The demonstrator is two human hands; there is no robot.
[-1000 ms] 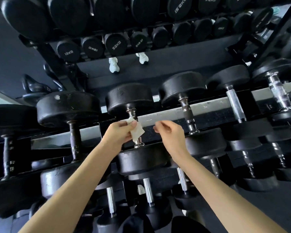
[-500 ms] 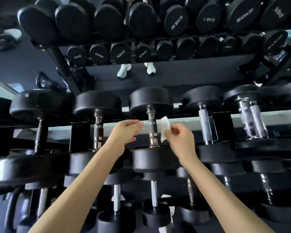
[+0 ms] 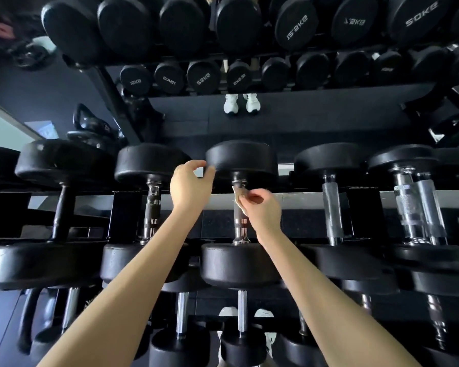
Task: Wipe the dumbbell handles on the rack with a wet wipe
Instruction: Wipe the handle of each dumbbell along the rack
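Since the earlier frame the white wet wipe [image 3: 238,195] is brought by the pinching right hand [image 3: 261,209] onto the top of the middle knurled steel dumbbell handle [image 3: 240,225]; the left hand [image 3: 190,182] is held loosely curled, empty. Wiping is judged starting; a downward stroke is called for.

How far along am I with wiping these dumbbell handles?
Looks done: the handle left of centre, under the wet wipe a second ago. In hand: the right hand pinches it against the centre handle. Left: the chrome handles further right.
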